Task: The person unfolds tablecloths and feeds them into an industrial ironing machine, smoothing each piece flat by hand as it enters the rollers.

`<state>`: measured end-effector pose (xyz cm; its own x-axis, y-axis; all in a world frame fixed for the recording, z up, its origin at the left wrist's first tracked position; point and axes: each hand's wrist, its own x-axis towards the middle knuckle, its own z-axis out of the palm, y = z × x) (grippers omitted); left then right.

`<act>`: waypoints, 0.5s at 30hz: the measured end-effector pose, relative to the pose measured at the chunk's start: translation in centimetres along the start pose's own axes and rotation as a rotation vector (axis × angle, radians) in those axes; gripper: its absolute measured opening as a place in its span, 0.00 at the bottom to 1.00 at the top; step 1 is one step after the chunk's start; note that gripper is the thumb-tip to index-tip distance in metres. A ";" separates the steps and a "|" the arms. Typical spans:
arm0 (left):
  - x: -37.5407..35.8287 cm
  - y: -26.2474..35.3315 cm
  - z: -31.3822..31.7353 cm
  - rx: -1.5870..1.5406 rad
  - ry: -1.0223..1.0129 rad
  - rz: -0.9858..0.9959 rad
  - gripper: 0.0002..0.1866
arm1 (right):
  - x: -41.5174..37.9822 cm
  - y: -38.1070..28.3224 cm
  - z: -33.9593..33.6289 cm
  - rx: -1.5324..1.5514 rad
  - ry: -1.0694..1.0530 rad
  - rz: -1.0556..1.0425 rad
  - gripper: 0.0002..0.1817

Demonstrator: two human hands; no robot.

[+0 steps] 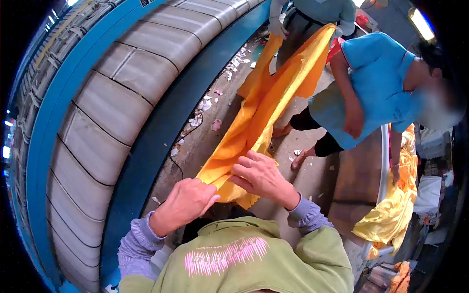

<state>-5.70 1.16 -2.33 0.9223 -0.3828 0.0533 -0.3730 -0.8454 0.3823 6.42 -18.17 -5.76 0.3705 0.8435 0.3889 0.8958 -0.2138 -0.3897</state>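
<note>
A long orange-yellow cloth (254, 112) stretches from my hands up to a person standing opposite, who grips its far end with both hands. My left hand (183, 204) is closed on the near left corner of the cloth, knuckles up. Just right of it, my right hand (261, 179) pinches the near edge with bent fingers. Between the two hands the cloth is bunched in folds, and part of it hangs below my right hand. The fingertips of both hands are partly hidden by the fabric.
A segmented grey conveyor (122, 93) with blue side rails (146, 166) curves along the left. A person in a blue shirt (373, 88) stands at the right, beside a cart (359, 168) with yellow and orange cloth (391, 215). Scraps (216, 125) litter the floor.
</note>
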 end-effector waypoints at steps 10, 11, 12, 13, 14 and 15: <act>0.9 -5.7 7.0 -0.306 -0.128 -0.049 0.14 | -2.0 -0.7 -5.0 -0.013 -0.182 0.095 0.12; 0.8 -5.8 7.1 -0.268 -0.103 -0.025 0.13 | -2.5 -0.4 -4.9 -0.009 -0.171 0.109 0.12; 0.5 -5.6 7.2 -0.233 -0.078 -0.002 0.11 | -3.0 -0.1 -4.6 -0.004 -0.163 0.125 0.12; 0.3 -5.3 7.0 -0.196 -0.055 0.017 0.10 | -3.4 0.0 -4.4 0.008 -0.153 0.152 0.13; 0.1 -5.0 6.5 -0.169 -0.037 0.015 0.11 | -3.6 0.1 -4.4 0.003 -0.178 0.186 0.12; -0.2 -4.4 5.5 -0.143 -0.021 0.013 0.11 | -3.8 0.1 -4.4 -0.002 -0.201 0.221 0.11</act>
<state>-4.75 2.92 -9.07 0.9147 -0.4020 0.0407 -0.3653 -0.7795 0.5089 6.21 -23.52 -3.63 0.5007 0.8571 0.1215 0.7993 -0.4038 -0.4450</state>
